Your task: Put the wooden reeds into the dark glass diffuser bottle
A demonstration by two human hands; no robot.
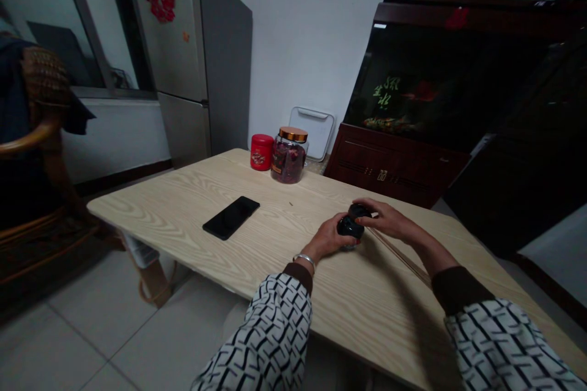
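Observation:
Both my hands meet on a small dark round object [352, 224] that rests on the light wooden table [192, 195]. My left hand [329, 237] wraps around its lower side, and a silver bracelet sits on that wrist. My right hand [384, 217] covers its top, fingers curled over what looks like a lid. I cannot make out what the dark object is. A thin wooden stick [398, 253] lies on the table under my right forearm.
A black phone [231, 217] lies flat on the table to the left. A red tin [261, 151] and a glass jar [288, 156] with a copper lid stand at the far edge. A fridge [192, 55], a fish tank [440, 85] and a wooden chair [32, 153] surround the table.

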